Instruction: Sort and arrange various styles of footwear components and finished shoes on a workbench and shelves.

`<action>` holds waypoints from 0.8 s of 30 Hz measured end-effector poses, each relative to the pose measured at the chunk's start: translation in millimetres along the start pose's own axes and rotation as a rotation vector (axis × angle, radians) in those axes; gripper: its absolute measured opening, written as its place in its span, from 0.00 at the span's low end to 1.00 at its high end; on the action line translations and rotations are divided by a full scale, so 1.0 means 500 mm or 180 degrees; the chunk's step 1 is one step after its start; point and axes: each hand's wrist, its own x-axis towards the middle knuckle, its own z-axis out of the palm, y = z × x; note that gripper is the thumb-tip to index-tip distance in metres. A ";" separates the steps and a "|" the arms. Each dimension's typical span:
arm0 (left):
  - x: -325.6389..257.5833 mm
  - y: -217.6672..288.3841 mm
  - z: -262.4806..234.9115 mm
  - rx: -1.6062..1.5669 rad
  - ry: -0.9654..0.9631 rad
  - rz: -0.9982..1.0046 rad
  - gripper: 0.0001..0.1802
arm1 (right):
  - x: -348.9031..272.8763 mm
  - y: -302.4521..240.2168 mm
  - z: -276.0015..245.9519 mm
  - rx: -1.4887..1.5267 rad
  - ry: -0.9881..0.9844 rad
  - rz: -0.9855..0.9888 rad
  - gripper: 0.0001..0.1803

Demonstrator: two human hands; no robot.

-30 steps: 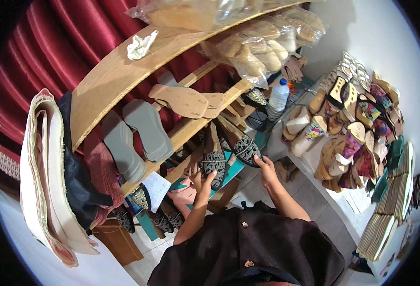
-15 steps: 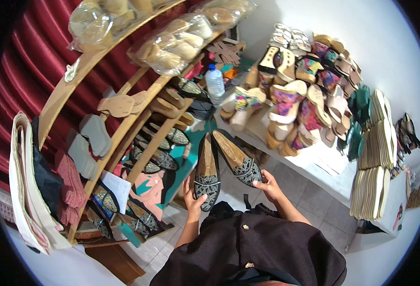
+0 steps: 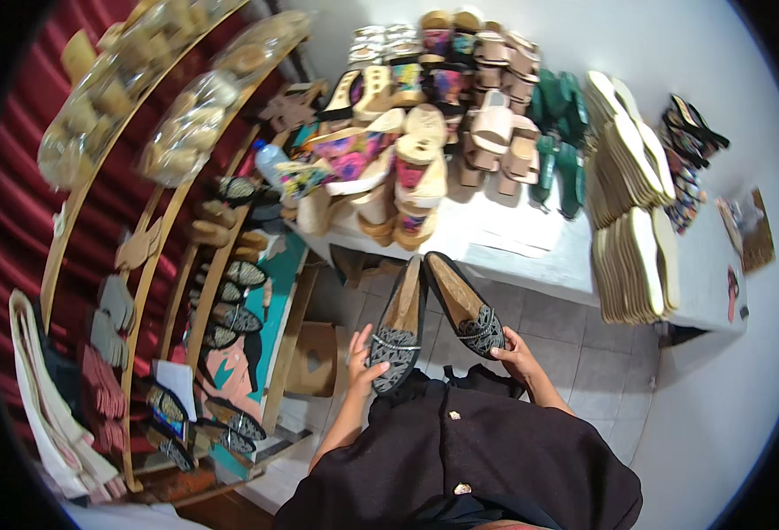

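Note:
Two black flat shoes with grey patterned, beaded toes are held up in front of my body, toes toward me and heels nearly together. My left hand (image 3: 365,364) grips the left shoe (image 3: 397,353), its thumb over the toe and its fingers along the outer side. At the toe of the right shoe (image 3: 476,325), my right hand (image 3: 515,355) pinches the edge with the thumb on top. Wood-brown filling shows in both openings; whether it is a last or an insole I cannot tell.
A white table (image 3: 522,231) ahead carries several wedge sandals (image 3: 420,168), green sandals (image 3: 559,150) and stacked cream soles (image 3: 632,265). To the left, a wooden rack (image 3: 197,305) holds shoes and bagged shoe lasts (image 3: 191,124). A cardboard box (image 3: 313,360) stands on the floor.
My view has swung right, so the rack and table sit farther left in the picture. Both shoes stay in my hands, now in front of the table.

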 end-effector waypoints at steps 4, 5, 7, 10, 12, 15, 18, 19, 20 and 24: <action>0.060 0.001 0.165 -0.0346 -0.0253 -0.0345 0.24 | -0.047 -0.009 -0.040 0.0235 0.0642 -0.0424 0.22; 0.076 -0.010 0.203 -0.0417 -0.0255 -0.0360 0.23 | -0.046 -0.004 -0.060 0.0309 0.0770 -0.0486 0.22; 0.107 -0.035 0.268 -0.0594 -0.0282 -0.0351 0.22 | -0.051 -0.020 -0.069 0.0381 0.0998 -0.0605 0.21; 0.148 -0.063 0.361 -0.1363 -0.0155 -0.0806 0.21 | -0.023 -0.052 -0.094 0.0410 0.1173 -0.0785 0.21; 0.169 -0.074 0.419 -0.1656 0.0240 -0.0959 0.26 | 0.006 -0.081 -0.108 0.0416 0.1272 -0.0859 0.20; 0.184 -0.048 0.482 -0.1638 0.0444 -0.1139 0.34 | 0.057 -0.132 -0.148 -0.0139 0.1375 -0.0716 0.21; 0.210 -0.031 0.529 -0.1350 0.0909 -0.1227 0.40 | 0.114 -0.198 -0.174 -0.0632 0.1481 -0.0569 0.23; 0.221 -0.028 0.538 -0.1215 0.0851 -0.1161 0.41 | 0.137 -0.214 -0.185 -0.0918 0.1625 -0.0469 0.23; 0.227 -0.020 0.546 -0.1203 0.0846 -0.1180 0.41 | 0.157 -0.226 -0.195 -0.1198 0.1757 -0.0345 0.23; 0.235 0.024 0.581 0.0044 0.0405 -0.1625 0.34 | 0.198 -0.271 -0.261 -0.1383 0.1624 -0.0229 0.20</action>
